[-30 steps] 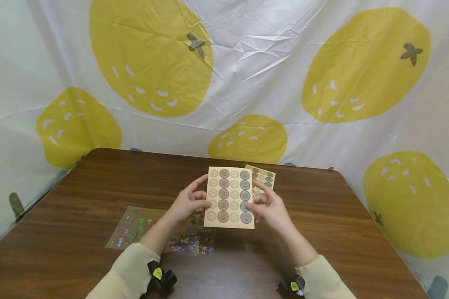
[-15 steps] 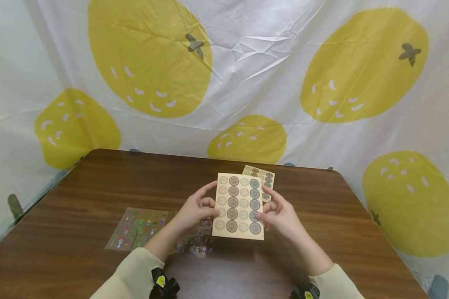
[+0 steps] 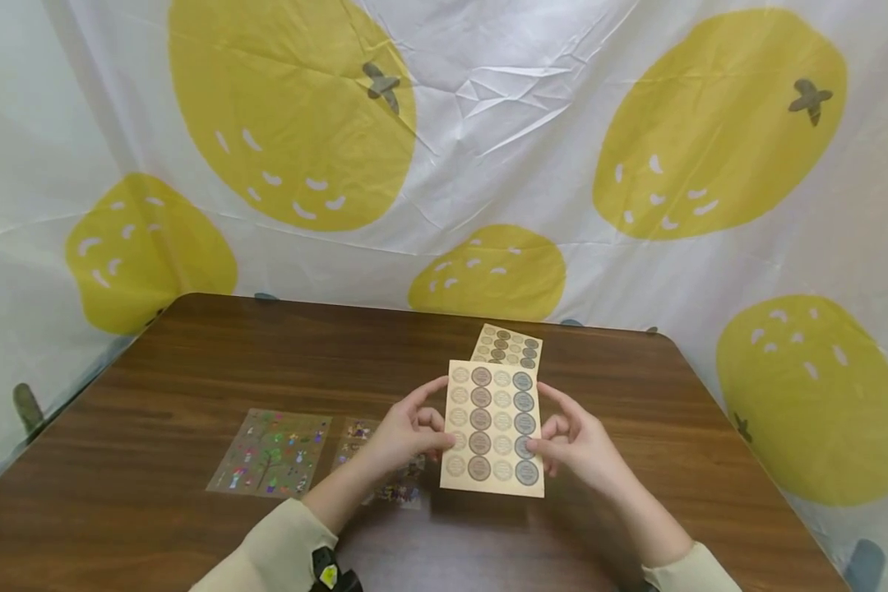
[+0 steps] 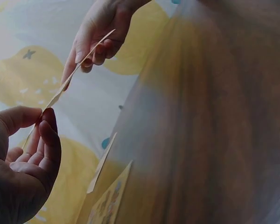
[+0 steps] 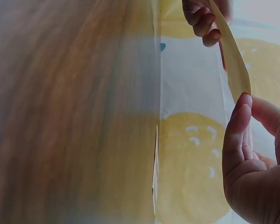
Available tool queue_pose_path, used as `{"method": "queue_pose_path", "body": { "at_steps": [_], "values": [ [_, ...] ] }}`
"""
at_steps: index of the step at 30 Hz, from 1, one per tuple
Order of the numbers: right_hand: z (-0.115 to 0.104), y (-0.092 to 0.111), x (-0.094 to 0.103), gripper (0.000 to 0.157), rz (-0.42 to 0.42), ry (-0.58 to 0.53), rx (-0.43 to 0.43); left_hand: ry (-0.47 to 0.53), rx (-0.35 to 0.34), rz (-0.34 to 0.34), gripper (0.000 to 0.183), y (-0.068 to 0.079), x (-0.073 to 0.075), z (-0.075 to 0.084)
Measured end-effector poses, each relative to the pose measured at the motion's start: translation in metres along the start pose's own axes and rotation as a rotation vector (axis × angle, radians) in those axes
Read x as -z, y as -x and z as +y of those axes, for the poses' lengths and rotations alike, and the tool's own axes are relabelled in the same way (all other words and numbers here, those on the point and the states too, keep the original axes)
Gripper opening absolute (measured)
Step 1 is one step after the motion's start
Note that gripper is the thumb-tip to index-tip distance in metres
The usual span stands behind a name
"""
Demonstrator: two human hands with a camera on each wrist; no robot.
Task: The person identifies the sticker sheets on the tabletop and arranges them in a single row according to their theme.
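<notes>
A cream sticker sheet (image 3: 492, 427) with rows of round grey, brown and pale seals is held up above the table, its printed face toward the head camera. My left hand (image 3: 407, 427) pinches its left edge between thumb and fingers. On the opposite edge my right hand (image 3: 580, 440) grips it, thumb on the front and fingers behind. Edge-on in the left wrist view, the sheet (image 4: 79, 67) looks thin and slightly bent. Behind it a second sticker sheet (image 3: 514, 344) of the same kind lies on the table, its lower part covered.
On the left of the brown table (image 3: 192, 370) lies a clear sticker sheet (image 3: 274, 452) with a tree and small figures. Beside it another clear sheet (image 3: 358, 432) is partly hidden by my left forearm. A white curtain (image 3: 481, 164) with yellow fruit hangs behind the table.
Both hands have carried the cream sticker sheet right and down in the head view. More of the clear sheets and of the second cream sheet now shows. The grip stays the same.
</notes>
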State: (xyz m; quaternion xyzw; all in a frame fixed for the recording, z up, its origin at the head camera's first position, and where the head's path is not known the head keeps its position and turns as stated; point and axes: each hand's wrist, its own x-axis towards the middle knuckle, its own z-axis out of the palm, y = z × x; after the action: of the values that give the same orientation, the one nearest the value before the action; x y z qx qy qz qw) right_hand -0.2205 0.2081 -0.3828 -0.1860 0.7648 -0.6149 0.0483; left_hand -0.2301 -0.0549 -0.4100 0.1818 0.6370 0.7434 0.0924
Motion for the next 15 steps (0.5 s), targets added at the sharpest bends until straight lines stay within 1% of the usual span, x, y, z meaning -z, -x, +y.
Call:
{"method": "queue_pose_path", "body": {
  "at_steps": [8, 12, 15],
  "values": [
    [0.002, 0.007, 0.007, 0.079, 0.011, 0.041, -0.024, -0.036, -0.009, 0.0, 0.082, 0.001, -0.013, -0.005],
    [0.004, 0.009, 0.011, 0.08, 0.002, 0.062, -0.035, -0.058, -0.007, -0.008, 0.081, 0.005, -0.019, 0.002],
    [0.006, 0.009, 0.013, 0.082, -0.004, 0.071, -0.056, -0.095, 0.001, -0.005, 0.08, 0.008, -0.023, 0.009]
  ]
}}
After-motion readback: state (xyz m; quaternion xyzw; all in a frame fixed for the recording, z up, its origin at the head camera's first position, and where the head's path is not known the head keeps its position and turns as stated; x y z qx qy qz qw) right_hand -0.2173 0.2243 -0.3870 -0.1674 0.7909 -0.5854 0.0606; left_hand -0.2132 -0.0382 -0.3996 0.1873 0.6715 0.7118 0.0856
